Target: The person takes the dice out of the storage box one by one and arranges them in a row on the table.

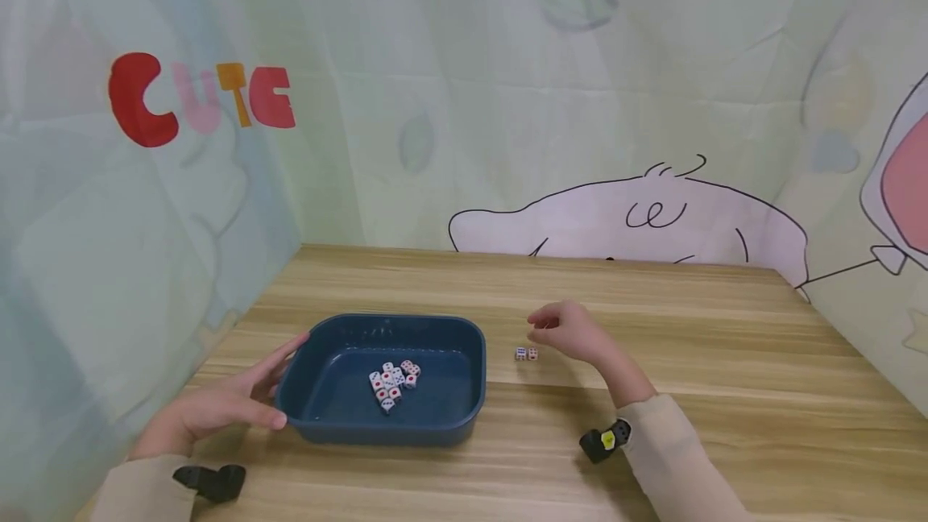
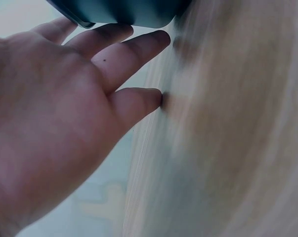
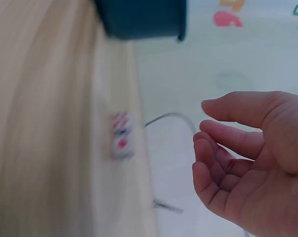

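A dark blue rectangular basin [image 1: 312,429] stands on the wooden table with several white dice [image 1: 387,381] clustered inside it. At its left side is my left hand [image 1: 225,405], fingers spread against the outer wall; the left wrist view shows the fingertips [image 2: 124,30] by the basin [image 2: 124,11]. Two more dice [image 1: 527,354] lie side by side on the table, right of the basin. Just above and behind them hovers my right hand [image 1: 573,332]. In the right wrist view that hand [image 3: 242,158] has loosely bent fingers and holds nothing, apart from the blurred dice [image 3: 122,136].
The wooden tabletop [image 1: 725,361] reaches back to a printed fabric curtain [image 1: 464,103] that encloses it at the back and both sides. A black wrist camera [image 1: 605,441] is strapped on the right sleeve, another black device [image 1: 212,482] on the left.
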Available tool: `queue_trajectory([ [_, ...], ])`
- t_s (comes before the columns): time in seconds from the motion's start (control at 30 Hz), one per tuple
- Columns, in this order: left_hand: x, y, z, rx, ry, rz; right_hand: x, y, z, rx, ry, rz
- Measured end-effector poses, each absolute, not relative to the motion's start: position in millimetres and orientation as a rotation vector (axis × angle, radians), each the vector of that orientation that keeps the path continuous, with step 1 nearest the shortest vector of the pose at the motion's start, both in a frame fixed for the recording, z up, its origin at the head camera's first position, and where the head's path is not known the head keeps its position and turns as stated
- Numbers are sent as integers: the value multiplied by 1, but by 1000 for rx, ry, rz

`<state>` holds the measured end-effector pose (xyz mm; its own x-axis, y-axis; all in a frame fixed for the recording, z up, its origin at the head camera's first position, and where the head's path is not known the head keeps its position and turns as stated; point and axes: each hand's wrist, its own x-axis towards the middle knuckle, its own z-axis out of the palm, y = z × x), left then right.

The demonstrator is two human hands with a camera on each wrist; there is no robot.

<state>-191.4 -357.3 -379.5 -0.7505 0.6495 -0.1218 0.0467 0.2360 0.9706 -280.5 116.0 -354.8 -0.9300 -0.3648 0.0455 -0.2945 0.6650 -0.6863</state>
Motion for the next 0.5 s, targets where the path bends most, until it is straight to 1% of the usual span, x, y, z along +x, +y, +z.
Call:
queue_trajectory([
  [0.27,-191,-359,-379,640,2025,1535,-265,88,-328,-711,2731,-1225],
  [0.5,-190,-357,-379,632,2037,1522,-258,55,-321,-831,2653,-1250],
])
